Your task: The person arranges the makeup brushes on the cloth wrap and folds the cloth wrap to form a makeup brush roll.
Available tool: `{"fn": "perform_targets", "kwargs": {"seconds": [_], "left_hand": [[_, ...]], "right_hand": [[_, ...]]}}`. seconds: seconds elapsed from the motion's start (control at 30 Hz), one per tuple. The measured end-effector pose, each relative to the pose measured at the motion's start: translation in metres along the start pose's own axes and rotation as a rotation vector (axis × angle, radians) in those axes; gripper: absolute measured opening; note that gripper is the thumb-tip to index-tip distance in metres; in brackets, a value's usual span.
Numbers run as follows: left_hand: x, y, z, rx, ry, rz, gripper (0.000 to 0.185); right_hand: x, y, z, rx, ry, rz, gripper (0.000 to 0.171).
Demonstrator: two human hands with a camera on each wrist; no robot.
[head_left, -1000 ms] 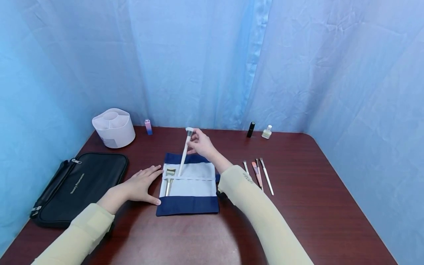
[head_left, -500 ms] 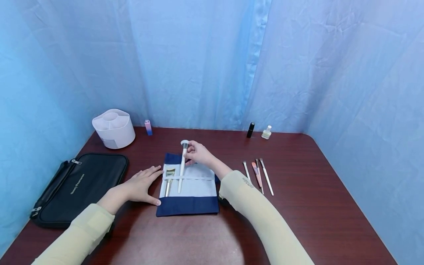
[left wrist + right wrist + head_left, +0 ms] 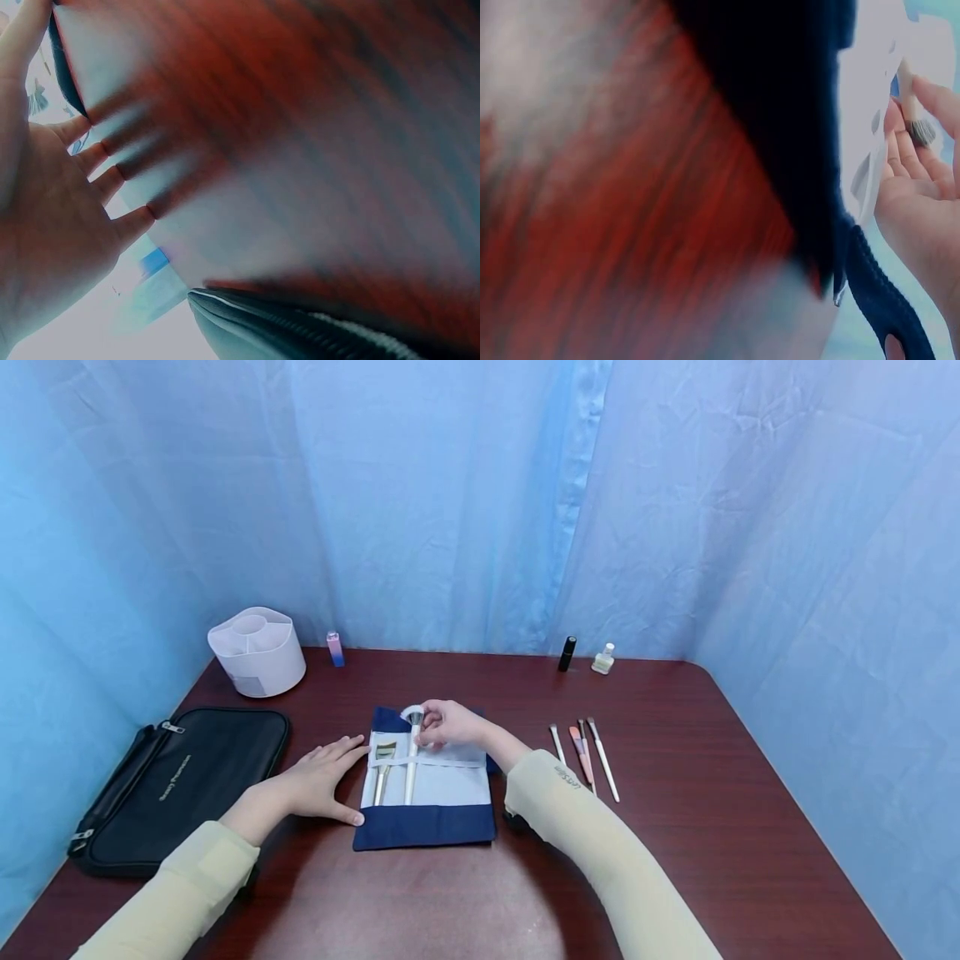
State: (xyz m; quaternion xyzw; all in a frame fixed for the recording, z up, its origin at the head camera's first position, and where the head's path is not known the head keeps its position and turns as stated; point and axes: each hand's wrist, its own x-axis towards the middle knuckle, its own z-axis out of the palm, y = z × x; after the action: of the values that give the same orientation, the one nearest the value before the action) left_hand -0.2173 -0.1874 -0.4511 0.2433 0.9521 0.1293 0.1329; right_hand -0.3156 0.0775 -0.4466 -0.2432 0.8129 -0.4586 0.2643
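Note:
A navy and pale blue cloth brush roll point(image 3: 442, 822) lies flat in the middle of the dark red table point(image 3: 675, 860). Two brushes sit under its white strap: a flat gold-ferruled brush point(image 3: 383, 768) and a long white-handled brush point(image 3: 411, 760). My right hand point(image 3: 442, 724) pinches the white brush near its grey head point(image 3: 921, 132), over the roll's far edge. My left hand point(image 3: 324, 778) lies flat with fingers spread, touching the roll's left edge; the left wrist view shows the same flat hand point(image 3: 52, 225).
Three thin brushes point(image 3: 583, 753) lie right of the roll. A black zip case point(image 3: 172, 781) sits at the left, a white divided holder point(image 3: 257, 650) behind it. A pink bottle point(image 3: 335, 648), a black tube point(image 3: 567, 653) and a small clear bottle point(image 3: 603, 659) stand by the blue curtain.
My right hand has slid the white brush toward me and down, its handle now further under the strap, and the head has dropped to the roll. My left hand has not moved.

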Motion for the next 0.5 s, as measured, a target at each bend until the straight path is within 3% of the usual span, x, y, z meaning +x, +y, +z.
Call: {"fn": "perform_targets", "kwargs": {"seconds": [0.17,0.37,0.5], "left_hand": [[-0.0007,0.0011,-0.0001,0.001,0.003,0.002,0.113],[-0.0012,0.0019,-0.0006,0.002,0.004,0.001,0.113],[-0.0009,0.0016,-0.0007,0.003,0.002,-0.004,0.114]], "right_hand": [[-0.002,0.002,0.0006,-0.077,-0.035,-0.02,0.062],[-0.0032,0.0032,0.001,-0.085,-0.037,-0.036,0.061],[-0.0035,0.002,0.0025,-0.147,-0.025,-0.058,0.056]]}}
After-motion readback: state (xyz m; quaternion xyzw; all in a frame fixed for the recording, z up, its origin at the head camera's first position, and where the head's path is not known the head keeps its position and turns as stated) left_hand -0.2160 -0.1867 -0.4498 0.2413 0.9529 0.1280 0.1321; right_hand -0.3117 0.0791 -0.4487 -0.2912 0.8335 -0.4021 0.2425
